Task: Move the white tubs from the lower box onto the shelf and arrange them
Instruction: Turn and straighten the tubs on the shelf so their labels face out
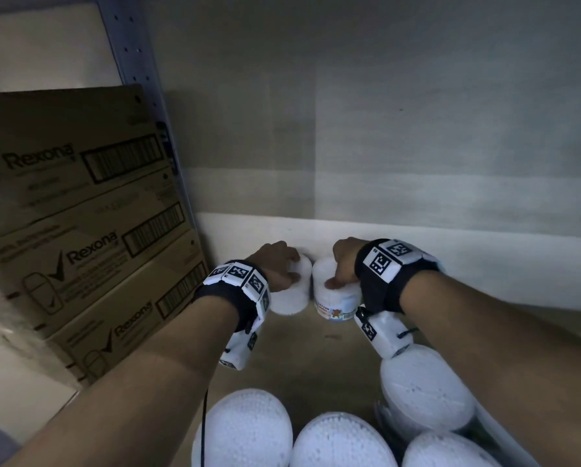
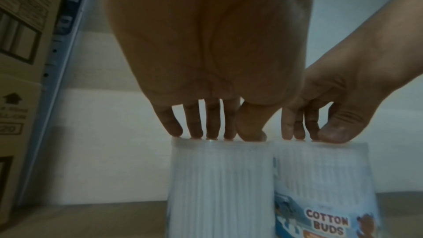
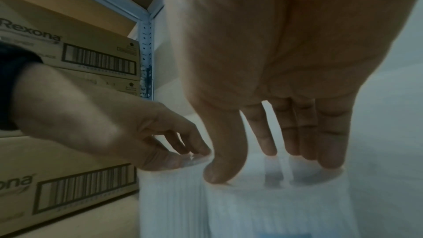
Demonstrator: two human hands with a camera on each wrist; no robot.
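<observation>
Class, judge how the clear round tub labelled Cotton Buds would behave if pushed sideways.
The clear round cotton-bud tub, packed with buds, is probably light; taller than wide, it may tip if pushed high. It touches the plain white tub beside it, so a leftward push would likely move both.

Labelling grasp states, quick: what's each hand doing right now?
Left hand: holding the left tub by its top.
Right hand: holding the right tub by its top.
</observation>
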